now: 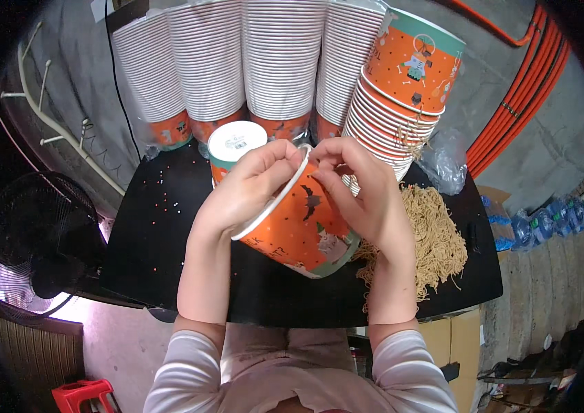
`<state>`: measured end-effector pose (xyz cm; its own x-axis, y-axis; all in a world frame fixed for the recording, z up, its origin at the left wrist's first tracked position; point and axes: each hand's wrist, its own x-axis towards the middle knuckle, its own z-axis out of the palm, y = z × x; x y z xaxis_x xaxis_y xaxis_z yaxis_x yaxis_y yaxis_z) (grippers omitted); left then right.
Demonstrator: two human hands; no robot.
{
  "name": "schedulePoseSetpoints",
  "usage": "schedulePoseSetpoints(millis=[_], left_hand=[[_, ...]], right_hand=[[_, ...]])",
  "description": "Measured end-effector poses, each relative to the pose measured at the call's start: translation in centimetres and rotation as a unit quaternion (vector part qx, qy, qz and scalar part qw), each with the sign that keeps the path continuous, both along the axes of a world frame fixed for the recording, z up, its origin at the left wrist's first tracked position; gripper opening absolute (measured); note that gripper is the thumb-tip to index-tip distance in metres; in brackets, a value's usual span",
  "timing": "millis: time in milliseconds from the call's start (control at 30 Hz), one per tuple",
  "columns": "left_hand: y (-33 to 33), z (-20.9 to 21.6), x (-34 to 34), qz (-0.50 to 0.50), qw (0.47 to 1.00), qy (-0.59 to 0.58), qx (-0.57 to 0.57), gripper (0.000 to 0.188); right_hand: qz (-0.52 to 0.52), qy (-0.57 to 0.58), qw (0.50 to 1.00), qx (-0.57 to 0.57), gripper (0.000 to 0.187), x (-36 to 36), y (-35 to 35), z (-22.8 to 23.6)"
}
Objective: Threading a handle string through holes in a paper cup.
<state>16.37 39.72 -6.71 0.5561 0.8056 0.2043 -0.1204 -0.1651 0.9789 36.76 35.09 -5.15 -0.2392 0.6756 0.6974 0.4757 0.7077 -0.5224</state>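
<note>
Tilted on its side, an orange paper bucket with a white rim, green base band and bat print is held over the table. My left hand reaches inside its mouth, fingers closed on the rim. On the outer wall near that rim, my right hand is closed in a pinch; a tiny tan bit shows by its fingertips, too small to name. Beside my right forearm lies a heap of tan cords. Behind my left hand, another bucket stands upside down, its white bottom up.
Tall bagged stacks of buckets line the back of the black table. At back right is an unbagged stack with cords on its rims, next to a crumpled plastic bag. A black fan stands left; a red stool lower left.
</note>
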Motion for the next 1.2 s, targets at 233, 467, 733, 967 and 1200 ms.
schedulePoseSetpoints(millis=[233,467,733,967,1200], left_hand=[[0.4,-0.2,-0.6,0.044,0.999,-0.025,-0.012,0.019],[-0.8,0.5,0.5,0.112,0.991,-0.002,0.076,0.011],[-2.4,1.8,-0.6,0.076,0.992,0.079,0.058,0.012],[-2.1,1.2,-0.8,0.076,0.993,0.062,0.06,0.011],[-2.3,0.8,-0.1,0.016,1.0,-0.013,0.012,0.024]], right_hand=[[0.021,0.017,0.999,-0.032,0.016,-0.3,0.8,-0.5],[-0.004,0.006,0.996,-0.088,0.019,-0.9,0.5,-0.3],[0.06,0.066,0.985,-0.151,0.018,-0.9,1.2,-1.4],[0.113,0.125,0.953,-0.253,0.013,-1.1,1.5,-1.3],[0.102,0.178,0.949,-0.241,0.01,-0.6,1.9,-1.7]])
